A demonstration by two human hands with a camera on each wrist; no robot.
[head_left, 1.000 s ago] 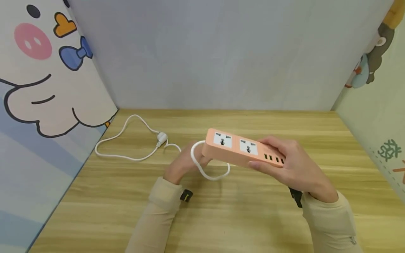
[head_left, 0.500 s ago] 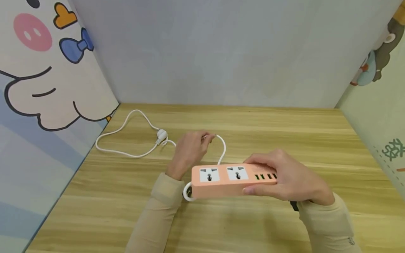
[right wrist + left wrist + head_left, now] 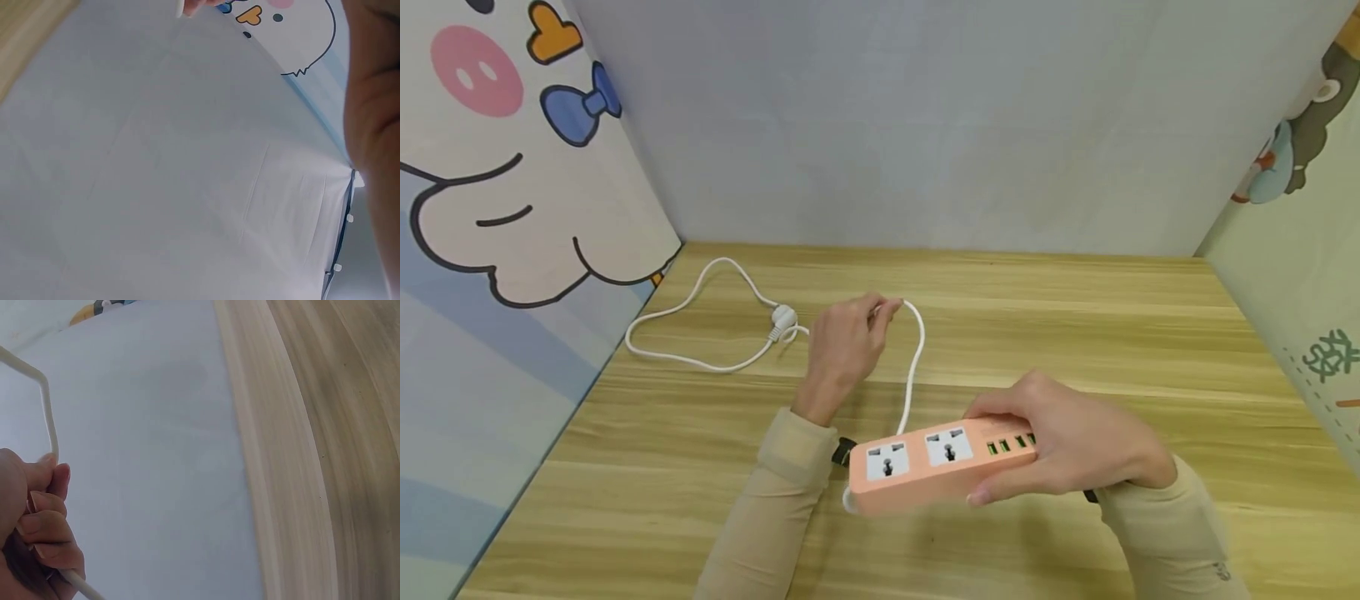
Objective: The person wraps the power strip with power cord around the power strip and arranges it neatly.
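Wall [image 3: 925,133] of pale grey colour closes the space behind. Before it is a table [image 3: 1097,342] with striped, yellowish wood. At the person's left side I see a panel [image 3: 475,358] painted with a white cartoon figure; at the right side there is a light green panel [image 3: 1270,283]. Two arms in cream sleeves come over the table.

The right hand [image 3: 1067,437] grasps one end of an orange power strip [image 3: 919,457], with the thumb along its near side and other fingers at the far side. The strip is in front of the person, a little tilted, its left end nearer to the left sleeve [image 3: 775,492]. Under it lies a soft shadow on the wood. The left hand [image 3: 846,342] has its fingers curled and pinches the white cord [image 3: 913,367] between thumb and finger; the left wrist view shows the cord also coming out below the folded fingers. From the pinch the cord bends down to behind the strip.

Farther left, the cord makes a wide loop on the table, and the white plug [image 3: 784,318] lies upon it. On the strip are two white sockets [image 3: 887,460], then small green slots [image 3: 1005,446], the last partly covered by the right hand.
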